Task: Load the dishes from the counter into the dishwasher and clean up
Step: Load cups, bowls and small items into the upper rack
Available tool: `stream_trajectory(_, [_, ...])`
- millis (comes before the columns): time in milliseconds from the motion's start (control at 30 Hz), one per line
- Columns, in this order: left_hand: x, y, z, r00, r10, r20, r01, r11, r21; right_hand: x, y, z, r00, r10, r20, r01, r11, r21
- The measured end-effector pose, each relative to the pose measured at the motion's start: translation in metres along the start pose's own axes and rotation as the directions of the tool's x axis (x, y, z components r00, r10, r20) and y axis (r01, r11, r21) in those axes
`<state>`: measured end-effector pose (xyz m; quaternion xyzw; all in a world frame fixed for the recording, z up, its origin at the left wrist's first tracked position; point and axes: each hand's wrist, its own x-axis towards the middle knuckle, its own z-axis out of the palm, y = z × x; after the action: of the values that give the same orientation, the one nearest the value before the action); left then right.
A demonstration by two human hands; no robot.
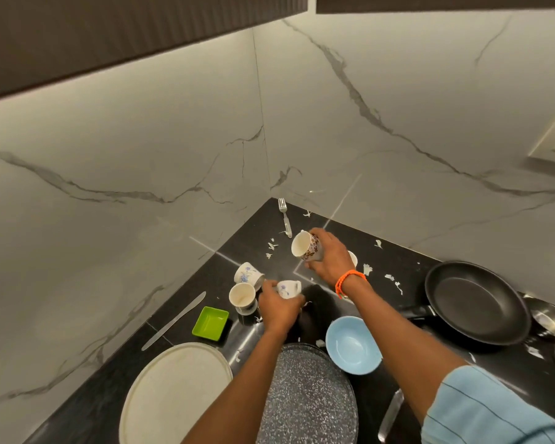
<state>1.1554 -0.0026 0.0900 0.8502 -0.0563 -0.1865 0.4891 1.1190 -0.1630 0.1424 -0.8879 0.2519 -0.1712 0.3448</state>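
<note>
The right hand point(329, 254), an orange cord at its wrist, grips a white cup with a brown floral band point(305, 246), tipped on its side above the black stone counter point(257, 225). The left hand point(279, 307) curls round a small white cup with blue flowers point(288, 288), close beside two more white cups point(245, 285). Around them lie a lime-green square dish point(210, 323), a pale blue bowl point(353, 346), a black frying pan point(476, 302), a steel fork point(285, 217) in the corner and a butter knife point(173, 320).
</note>
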Motion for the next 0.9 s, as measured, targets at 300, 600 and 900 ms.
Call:
stream_trajectory(300, [-0.057,0.056,-0.005,0.994,0.080,0.078,-0.063,0.976,-0.207,-0.075,-0.012,-0.067,0.967,0.011,-0.256,0.011,0.996,0.083])
stream_trajectory(600, [-0.168,0.096,0.025,0.948,0.137,0.288,-0.045,0.952,-0.303,-0.210,0.016,-0.149,0.824,0.216,-0.524,-0.168,0.976,0.138])
stream_trajectory(900, [-0.324,0.105,0.105,0.839,0.219,0.499,-0.105,0.964,-0.245,-0.386,0.067,-0.240,0.656,0.367,-0.660,-0.344,0.923,0.172])
